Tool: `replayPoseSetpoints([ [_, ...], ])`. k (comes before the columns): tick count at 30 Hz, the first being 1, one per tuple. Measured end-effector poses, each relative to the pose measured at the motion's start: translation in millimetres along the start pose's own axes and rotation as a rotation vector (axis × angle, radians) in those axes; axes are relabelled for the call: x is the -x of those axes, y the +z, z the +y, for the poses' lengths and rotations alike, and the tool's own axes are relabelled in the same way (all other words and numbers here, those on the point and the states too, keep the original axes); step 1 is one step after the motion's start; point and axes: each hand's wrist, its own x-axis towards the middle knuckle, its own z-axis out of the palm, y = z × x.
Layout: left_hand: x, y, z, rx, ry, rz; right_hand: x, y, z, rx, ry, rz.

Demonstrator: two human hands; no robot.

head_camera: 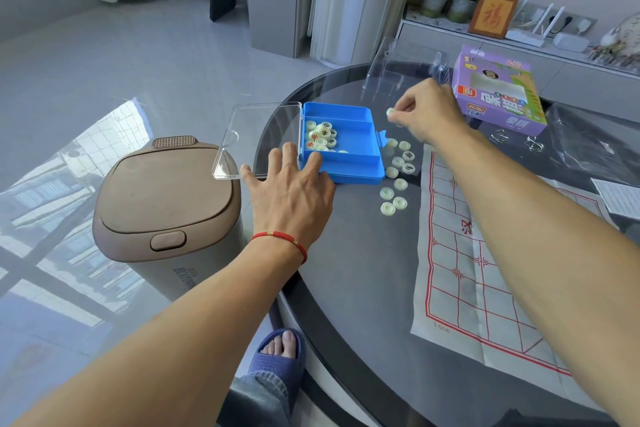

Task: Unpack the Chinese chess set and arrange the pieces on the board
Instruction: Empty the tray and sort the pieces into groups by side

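Bin (162,215): tan, lid closed, left of centre, on the floor beside the table.
Lid (258,139): clear, hinged open to the left of the box, overhanging the table edge above the bin.
Left arm: comes in from the lower left, forearm bare, a red cord (282,239) round the wrist.
Left hand (291,191): palm down at centre frame, fingers spread wide and straight; fingertips rest on the lid and on the near left corner of the box. It grips nothing.
Box (346,149): blue, open, just above centre; a cluster of pieces (320,137) lies in its left end, the rest of the compartments bare.
Loose pieces (396,173): pale discs on the table just right of the box, in a loose line running down toward the board's left edge, some face up with characters, some face down.
Table (363,253): round, dark, glass-topped, filling the right half.
Right arm: reaches from the lower right diagonally up across the board.
Right hand (426,114): above the table at upper centre right, fingers curled in, thumb and fingertips pinching one pale piece (390,112) raised above the loose ones.
Board (460,253): paper sheet with red grid, lower right, partly under the right arm.
Carton (498,90): purple, upper right, beyond the right hand.
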Motion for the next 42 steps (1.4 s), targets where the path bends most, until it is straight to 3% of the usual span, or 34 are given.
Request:
replayPoseSetpoints([
  [4,-0.3,0.3,-0.3,0.007,-0.016,-0.008,2.1,10.4,15.1,0.083,0.019,-0.094],
  [9,-0.2,0.8,0.8,0.005,-0.018,0.011,-0.7,13.4,23.2,0.083,0.039,-0.067],
  [13,-0.5,1.2,0.5,0.001,-0.016,0.008,-4.3,7.4,27.1,0.086,0.026,-0.247],
  [16,-0.6,0.6,0.9,-0.002,-0.011,-0.001,-2.4,0.4,24.1,0.063,0.031,-0.244],
  [20,-0.4,0.6,0.5,-0.003,-0.012,0.0,8.2,2.1,-5.7,0.02,-0.176,-0.042],
  [25,0.4,1.4,1.4,-0.001,-0.009,0.017,16.1,27.0,-54.3,0.024,-0.476,-0.217],
  [36,-0.6,2.6,0.8,-0.009,-0.006,0.029,21.2,43.0,-41.4,0.095,-0.412,-0.12],
  [42,0.0,3.4,1.2,-0.01,-0.003,0.048,22.0,46.7,-47.6,0.036,-0.406,-0.255],
])
